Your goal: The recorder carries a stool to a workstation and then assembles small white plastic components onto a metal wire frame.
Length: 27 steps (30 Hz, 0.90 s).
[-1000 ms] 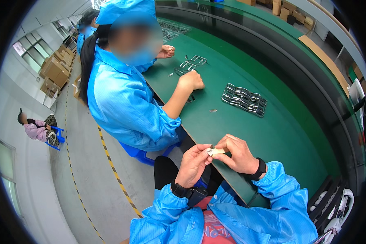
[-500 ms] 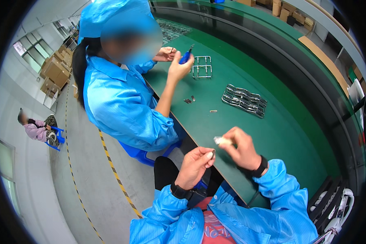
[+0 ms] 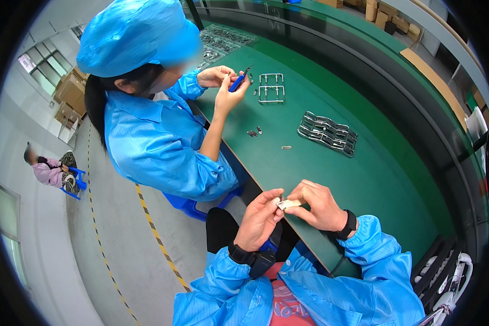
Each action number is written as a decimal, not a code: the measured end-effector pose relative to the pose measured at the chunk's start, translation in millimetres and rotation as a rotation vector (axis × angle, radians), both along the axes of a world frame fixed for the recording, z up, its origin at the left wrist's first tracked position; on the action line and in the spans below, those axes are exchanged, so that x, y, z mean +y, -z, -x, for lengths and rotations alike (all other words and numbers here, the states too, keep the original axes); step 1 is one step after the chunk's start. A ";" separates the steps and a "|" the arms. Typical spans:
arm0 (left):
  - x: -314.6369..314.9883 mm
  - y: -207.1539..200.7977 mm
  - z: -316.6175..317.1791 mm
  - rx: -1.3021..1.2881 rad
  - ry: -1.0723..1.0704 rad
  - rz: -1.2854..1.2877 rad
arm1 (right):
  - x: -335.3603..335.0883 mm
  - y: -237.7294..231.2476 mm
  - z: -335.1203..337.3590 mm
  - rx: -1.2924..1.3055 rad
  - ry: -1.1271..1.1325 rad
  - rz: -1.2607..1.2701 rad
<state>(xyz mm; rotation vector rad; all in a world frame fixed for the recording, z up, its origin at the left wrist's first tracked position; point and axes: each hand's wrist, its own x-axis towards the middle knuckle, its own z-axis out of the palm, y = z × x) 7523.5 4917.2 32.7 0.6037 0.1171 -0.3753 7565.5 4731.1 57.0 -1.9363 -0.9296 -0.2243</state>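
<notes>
Just past the near edge of the green bench (image 3: 375, 179), my two hands meet. My left hand (image 3: 255, 221) is closed, pinching a small dark piece (image 3: 280, 197) between thumb and fingertips; most of it is hidden. The fingers of my right hand (image 3: 323, 209) grip a small cream-coloured piece with a whitish end (image 3: 291, 204), its exact kind unclear. That whitish end is up against the left fingertips and the small dark piece. Beyond my hands, one small oval metal piece (image 3: 286, 148) lies on the bench.
A stack of shiny moulded frames (image 3: 327, 134) lies ahead, with a single silver frame (image 3: 271, 88) farther off. Several small parts (image 3: 254, 132) lie near a co-worker (image 3: 152, 136) at my left, who holds blue-handled cutters (image 3: 237, 82). A dark curved rail (image 3: 418, 103) runs along the far side.
My right hand has moved left and down, bringing the cream-coloured piece to the left fingertips. My left hand has barely shifted. The co-worker's head has turned and their hands have moved slightly left.
</notes>
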 end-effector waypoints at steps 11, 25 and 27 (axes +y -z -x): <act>-4.6 -2.6 -2.2 -0.043 -0.025 -0.091 | -3.2 -1.0 -3.4 0.002 0.018 0.030; -7.2 -5.9 -5.0 -0.081 0.004 -0.158 | -25.3 24.8 -29.7 0.498 0.311 -0.456; -5.5 -2.4 -9.8 -0.047 0.016 -0.126 | -36.8 29.9 -41.9 0.684 0.302 -0.439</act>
